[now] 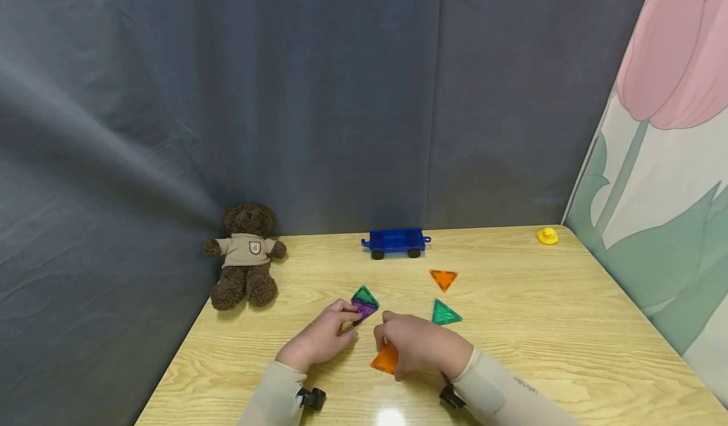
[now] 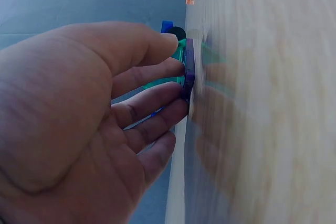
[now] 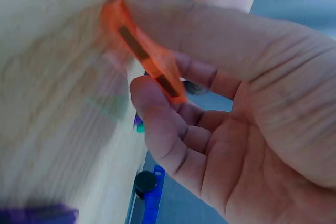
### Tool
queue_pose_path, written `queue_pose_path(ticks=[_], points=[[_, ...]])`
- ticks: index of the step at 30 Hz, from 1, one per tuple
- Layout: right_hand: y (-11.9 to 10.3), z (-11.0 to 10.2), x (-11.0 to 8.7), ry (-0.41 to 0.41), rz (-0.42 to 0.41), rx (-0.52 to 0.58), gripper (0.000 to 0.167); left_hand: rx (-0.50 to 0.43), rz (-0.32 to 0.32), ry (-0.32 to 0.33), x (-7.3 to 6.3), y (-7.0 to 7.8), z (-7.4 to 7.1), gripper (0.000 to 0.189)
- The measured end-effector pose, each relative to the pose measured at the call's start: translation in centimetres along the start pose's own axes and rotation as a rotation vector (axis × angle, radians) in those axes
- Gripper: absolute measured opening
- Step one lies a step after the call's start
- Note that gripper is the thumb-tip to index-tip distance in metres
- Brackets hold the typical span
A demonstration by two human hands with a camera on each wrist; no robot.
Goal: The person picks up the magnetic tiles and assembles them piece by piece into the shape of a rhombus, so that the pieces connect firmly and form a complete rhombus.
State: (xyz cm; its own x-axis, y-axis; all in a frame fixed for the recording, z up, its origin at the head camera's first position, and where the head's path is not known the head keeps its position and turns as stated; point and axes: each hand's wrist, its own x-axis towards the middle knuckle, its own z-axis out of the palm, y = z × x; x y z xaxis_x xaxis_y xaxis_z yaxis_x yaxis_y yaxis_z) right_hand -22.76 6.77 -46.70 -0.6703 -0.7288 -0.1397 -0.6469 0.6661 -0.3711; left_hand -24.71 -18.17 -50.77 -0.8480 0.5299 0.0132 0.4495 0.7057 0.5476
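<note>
A purple triangular magnetic tile [image 1: 364,310] lies on the table, edge to edge with a green triangular tile [image 1: 364,295]. My left hand [image 1: 323,335] touches the purple tile with its fingertips; in the left wrist view the fingers are loosely bent and the thumb [image 2: 163,46] stands apart from them. Between thumb and fingers, my right hand [image 1: 423,344] pinches an orange triangular tile [image 1: 385,359] near the table in front of me. The right wrist view has this orange tile [image 3: 149,59] tilted, one edge toward the camera.
Right of the joined tiles lie another green triangle [image 1: 445,313] and an orange triangle [image 1: 443,279]. Farther back stands a blue wheeled car base [image 1: 396,241]. A teddy bear [image 1: 247,255] sits at left, a yellow duck [image 1: 548,236] at far right. A purple piece [image 3: 39,214] shows low in the right wrist view.
</note>
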Motion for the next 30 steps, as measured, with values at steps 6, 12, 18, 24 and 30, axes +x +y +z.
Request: queue_pose_path(ticks=[6, 12, 18, 24, 30], points=[[0.8, -0.9, -0.1, 0.048, -0.010, 0.012, 0.030, 0.009, -0.004, -0.004, 0.0, 0.3, 0.0, 0.043], [2.1, -1.4, -0.3, 0.121, -0.014, 0.071, 0.021, 0.005, -0.009, -0.007, 0.1, 1.0, 0.1, 0.043], [3.3, -2.1, -0.4, 0.160, 0.035, 0.126, 0.014, 0.005, -0.014, -0.019, 0.2, 1.6, 0.6, 0.045], [4.2, -2.7, -0.3, 0.221, 0.060, 0.118, 0.010, 0.065, -0.025, -0.010, 0.3, 2.1, 1.1, 0.048], [4.9, -2.8, -0.1, 0.271, 0.063, 0.118, 0.009, 0.137, -0.024, 0.000, 0.5, 2.8, 1.6, 0.054]])
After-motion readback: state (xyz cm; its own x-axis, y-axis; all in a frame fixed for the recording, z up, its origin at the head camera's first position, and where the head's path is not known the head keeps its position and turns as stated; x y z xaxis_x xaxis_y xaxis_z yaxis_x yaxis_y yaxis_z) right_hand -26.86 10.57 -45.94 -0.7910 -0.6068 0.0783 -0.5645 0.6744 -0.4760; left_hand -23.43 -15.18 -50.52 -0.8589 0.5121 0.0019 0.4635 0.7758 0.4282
